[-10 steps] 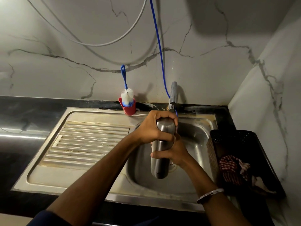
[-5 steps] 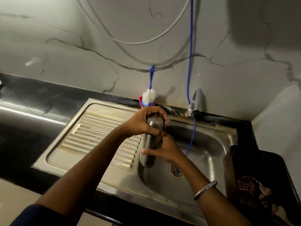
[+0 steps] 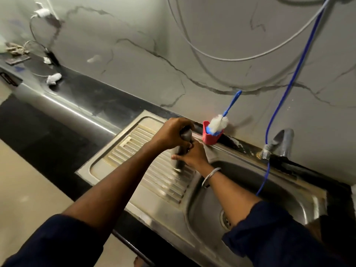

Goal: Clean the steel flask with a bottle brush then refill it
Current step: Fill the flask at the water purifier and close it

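The steel flask (image 3: 178, 160) stands upright over the ribbed drainboard (image 3: 134, 151) of the steel sink, mostly hidden by my hands. My left hand (image 3: 171, 134) is closed over the flask's top. My right hand (image 3: 192, 157) grips its body from the right side. The bottle brush (image 3: 218, 123), white bristles and a blue handle, leans in a red cup (image 3: 211, 137) against the wall, just right of the flask and apart from my hands.
The sink basin (image 3: 269, 193) with its drain lies to the right, under the tap (image 3: 279, 143). A blue hose (image 3: 277, 110) hangs from above into the basin. Black countertop (image 3: 81, 97) runs left, with cables and white plugs (image 3: 54, 79) near the wall.
Both hands carried the flask left, from above the basin to over the drainboard. The view swung left, and the black basket on the right left the frame.
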